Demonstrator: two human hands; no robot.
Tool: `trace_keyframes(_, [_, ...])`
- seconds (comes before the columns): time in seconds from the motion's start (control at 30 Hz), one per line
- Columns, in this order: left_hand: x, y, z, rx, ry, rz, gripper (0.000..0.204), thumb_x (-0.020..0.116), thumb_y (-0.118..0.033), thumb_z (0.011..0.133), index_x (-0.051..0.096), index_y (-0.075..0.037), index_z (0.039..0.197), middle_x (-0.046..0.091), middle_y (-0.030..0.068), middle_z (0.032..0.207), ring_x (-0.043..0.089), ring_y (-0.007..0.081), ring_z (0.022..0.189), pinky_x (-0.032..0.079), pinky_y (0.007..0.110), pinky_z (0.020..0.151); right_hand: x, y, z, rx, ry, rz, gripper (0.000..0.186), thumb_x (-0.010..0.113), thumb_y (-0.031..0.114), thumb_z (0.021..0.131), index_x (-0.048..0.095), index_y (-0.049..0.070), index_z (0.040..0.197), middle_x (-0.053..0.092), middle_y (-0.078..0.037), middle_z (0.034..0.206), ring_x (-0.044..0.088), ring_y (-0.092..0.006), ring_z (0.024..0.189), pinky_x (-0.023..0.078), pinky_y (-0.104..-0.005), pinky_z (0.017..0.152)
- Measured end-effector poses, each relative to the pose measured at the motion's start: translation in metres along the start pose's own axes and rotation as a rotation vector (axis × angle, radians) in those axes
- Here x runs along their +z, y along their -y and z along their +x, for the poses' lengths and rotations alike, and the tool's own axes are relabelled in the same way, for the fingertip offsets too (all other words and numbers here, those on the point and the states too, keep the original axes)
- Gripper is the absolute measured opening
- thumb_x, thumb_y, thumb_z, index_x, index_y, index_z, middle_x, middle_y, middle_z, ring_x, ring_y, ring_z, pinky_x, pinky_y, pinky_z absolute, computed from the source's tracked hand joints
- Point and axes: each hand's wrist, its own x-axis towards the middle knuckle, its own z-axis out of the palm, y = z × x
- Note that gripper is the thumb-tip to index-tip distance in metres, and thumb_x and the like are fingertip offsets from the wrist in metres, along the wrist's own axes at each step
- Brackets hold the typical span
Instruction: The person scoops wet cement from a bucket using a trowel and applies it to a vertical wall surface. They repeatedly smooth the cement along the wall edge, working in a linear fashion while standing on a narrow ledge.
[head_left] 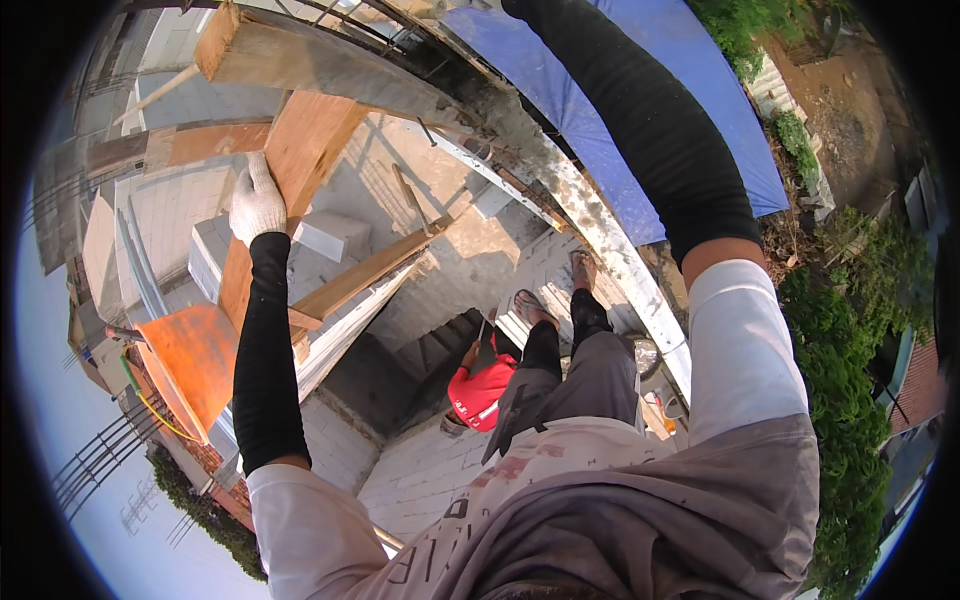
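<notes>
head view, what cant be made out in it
Head view:
- What the right hand does: cut off by the upper edge, past the right sleeve.
- The board: its lower end is lost behind the left sleeve.
- The worker in red: partly hidden by the wearer's legs.
- Small things right of them: too small to identify.

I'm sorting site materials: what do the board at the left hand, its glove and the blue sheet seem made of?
Board: apparently bare wood, streaky brown grain. Glove: probably knitted cotton, matte, textured, off-white. Sheet: likely plastic tarpaulin, smooth, creased.
</notes>
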Motion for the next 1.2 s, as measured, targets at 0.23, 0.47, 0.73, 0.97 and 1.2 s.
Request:
trace_keyframes(0.23, [0.003, 0.019, 0.006, 0.014, 0.021, -0.011, 0.071, 0.040, -0.064, 0.108, 0.077, -0.005, 0.125, 0.075, 0.0268, 0.116, 0.070, 0.0476, 0.110, 0.053, 0.051, 0.096, 0.013, -0.004, 0.024, -0.063, -0.015, -0.035, 0.056, 0.068, 0.061, 0.094, 0.076, 0.007, 0.107, 0.064, -0.006, 0.074, 0.062, -0.0167, 0.058, 0.047, -0.0334, 0.048])
trace_keyframes(0.47, [0.003, 0.027, 0.008, -0.020, 0.056, -0.096, 0.071, 0.045, -0.061, 0.109, 0.073, 0.000, 0.133, 0.076, 0.0254, 0.121, 0.074, 0.0392, 0.109, 0.053, 0.043, 0.098, 0.004, 0.006, 0.026, -0.091, 0.048, -0.032, 0.066, 0.067, 0.067, 0.089, 0.075, 0.003, 0.107, 0.070, -0.011, 0.079, 0.070, -0.0260, 0.071, 0.054, -0.0405, 0.062])
trace_keyframes(0.73, [0.005, 0.005, 0.005, -0.030, 0.068, -0.155, 0.073, 0.046, -0.062, 0.108, 0.074, 0.002, 0.130, 0.077, 0.0262, 0.116, 0.074, 0.0370, 0.106, 0.053, 0.042, 0.095, -0.014, -0.020, -0.042, -0.081, -0.166, -0.079, 0.064, 0.062, 0.062, 0.100, 0.075, 0.001, 0.117, 0.078, -0.022, 0.100, 0.078, -0.0316, 0.087, 0.059, -0.0400, 0.074])
trace_keyframes(0.97, [0.005, 0.031, 0.015, -0.004, 0.031, 0.030, 0.075, 0.048, -0.066, 0.105, 0.074, -0.001, 0.130, 0.077, 0.0249, 0.119, 0.073, 0.0389, 0.111, 0.053, 0.041, 0.097, 0.078, -0.115, -0.320, 0.598, -0.367, 0.118, 0.055, 0.059, 0.053, 0.103, 0.062, 0.006, 0.130, 0.075, -0.028, 0.104, 0.073, -0.0472, 0.102, 0.054, -0.0527, 0.088])
trace_keyframes(1.2, [0.001, 0.005, 0.004, -0.010, 0.069, -0.057, 0.069, 0.044, -0.062, 0.108, 0.076, -0.004, 0.126, 0.076, 0.0257, 0.116, 0.072, 0.0436, 0.109, 0.053, 0.046, 0.095, 0.191, -0.126, -0.363, 0.733, -0.465, 0.354, 0.048, 0.062, 0.045, 0.105, 0.063, -0.001, 0.116, 0.067, -0.015, 0.084, 0.070, -0.0269, 0.072, 0.055, -0.0393, 0.063])
